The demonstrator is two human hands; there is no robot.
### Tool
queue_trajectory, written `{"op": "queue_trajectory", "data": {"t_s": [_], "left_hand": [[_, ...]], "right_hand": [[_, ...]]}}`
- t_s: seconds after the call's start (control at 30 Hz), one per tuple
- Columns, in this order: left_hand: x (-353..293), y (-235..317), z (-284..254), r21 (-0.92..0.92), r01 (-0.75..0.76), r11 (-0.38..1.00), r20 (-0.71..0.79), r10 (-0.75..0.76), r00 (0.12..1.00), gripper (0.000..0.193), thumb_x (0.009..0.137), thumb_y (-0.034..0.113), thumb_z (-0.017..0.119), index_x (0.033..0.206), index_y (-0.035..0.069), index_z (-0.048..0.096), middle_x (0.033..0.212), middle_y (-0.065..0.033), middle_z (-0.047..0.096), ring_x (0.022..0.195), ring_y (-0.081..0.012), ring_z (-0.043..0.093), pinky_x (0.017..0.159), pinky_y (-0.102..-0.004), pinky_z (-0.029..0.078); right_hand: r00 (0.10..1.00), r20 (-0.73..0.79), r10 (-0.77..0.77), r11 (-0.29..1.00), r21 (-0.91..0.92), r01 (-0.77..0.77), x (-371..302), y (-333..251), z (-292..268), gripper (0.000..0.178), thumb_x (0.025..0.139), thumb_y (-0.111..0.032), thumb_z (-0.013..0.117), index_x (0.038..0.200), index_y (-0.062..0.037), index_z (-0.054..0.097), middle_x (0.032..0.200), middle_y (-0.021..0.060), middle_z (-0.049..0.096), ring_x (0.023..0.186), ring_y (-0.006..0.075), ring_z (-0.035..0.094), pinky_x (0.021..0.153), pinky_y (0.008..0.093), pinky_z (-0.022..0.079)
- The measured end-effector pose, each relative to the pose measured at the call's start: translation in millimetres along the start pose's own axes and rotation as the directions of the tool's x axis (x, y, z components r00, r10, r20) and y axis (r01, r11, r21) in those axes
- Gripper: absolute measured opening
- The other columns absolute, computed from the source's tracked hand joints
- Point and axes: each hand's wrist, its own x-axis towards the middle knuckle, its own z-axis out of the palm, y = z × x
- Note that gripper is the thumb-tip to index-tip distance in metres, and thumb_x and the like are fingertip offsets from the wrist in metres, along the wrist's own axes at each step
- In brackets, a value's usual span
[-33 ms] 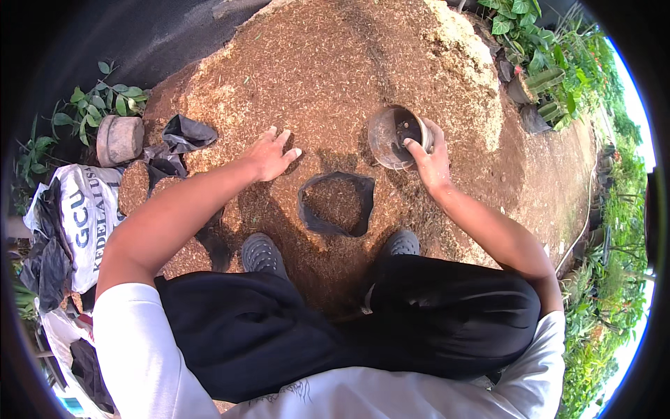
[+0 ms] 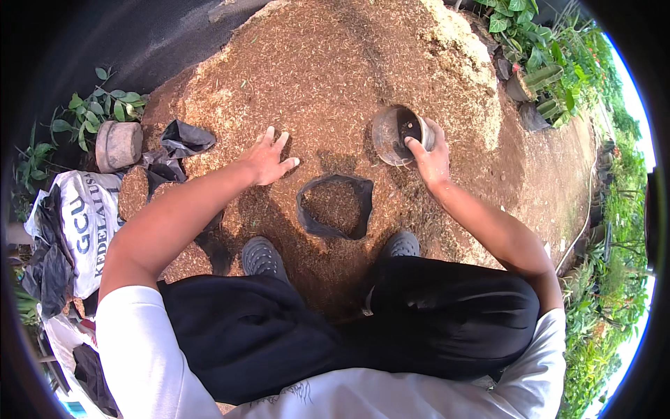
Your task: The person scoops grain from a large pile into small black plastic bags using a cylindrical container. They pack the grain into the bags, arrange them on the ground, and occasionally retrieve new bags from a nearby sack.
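Note:
My left hand (image 2: 268, 160) rests with fingers spread on a brown heap of loose planting mix (image 2: 307, 84) flecked with pale bits. My right hand (image 2: 434, 155) grips the rim of a round, dirt-stained plastic pot (image 2: 388, 141), thumb inside and fingers outside. The pot is tilted against the heap, its dark inside partly in view; I cannot tell how much it holds. Between my hands and nearer my feet stands a black plastic grow bag (image 2: 366, 202), its mouth wide and brown mix inside. Neither hand touches the bag.
My grey shoes (image 2: 264, 258) flank the bag's near side. To the left are a grey pot (image 2: 118, 145), crumpled black plastic (image 2: 187, 138), filled bags and a white printed sack (image 2: 87, 223). Potted plants (image 2: 541, 77) line the right; a dark sheet (image 2: 153, 49) lies behind the heap.

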Motion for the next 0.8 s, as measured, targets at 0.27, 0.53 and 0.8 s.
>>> {"op": "queue_trajectory", "data": {"t_s": [0.27,0.53,0.8], "left_hand": [[42.8,-0.7,-4.2,0.375,-0.326,0.868,0.304,0.218,0.927,0.111,0.094,0.051,0.075,0.171,0.03,-0.003,0.176,-0.0179,-0.015,0.164,-0.0381,0.0,0.129,-0.0557,0.029],[91.9,9.1,0.4,0.238,-0.157,0.958,0.33,0.072,0.941,0.092,0.102,0.047,0.066,0.172,0.026,0.01,0.178,-0.0142,-0.01,0.164,-0.0338,0.004,0.132,-0.0501,0.028],[84.9,-8.6,-8.1,0.072,-0.171,0.983,0.247,0.149,0.957,0.079,0.105,0.036,0.062,0.17,0.025,0.019,0.177,-0.0162,0.01,0.163,-0.03,0.014,0.13,-0.0481,0.032]], "right_hand": [[0.98,-0.191,-0.049,0.947,-0.321,-0.015,102.3,1.3,-9.4,0.093,0.083,-0.029,0.084,0.16,-0.0256,0.034,0.147,0.026,0.027,0.138,0.0436,0.036,0.119,0.0509,0.04],[0.978,0.055,-0.201,0.876,-0.438,0.205,116.7,5.3,52.0,0.096,0.077,-0.016,0.085,0.158,-0.0334,0.037,0.151,0.0287,0.022,0.139,0.0553,0.04,0.117,0.0558,0.046],[0.953,0.276,0.128,0.936,-0.35,-0.025,41.3,5.4,89.3,0.098,0.077,-0.024,0.084,0.161,-0.0251,0.034,0.149,0.0301,0.027,0.143,0.0504,0.033,0.121,0.0554,0.038]]}}
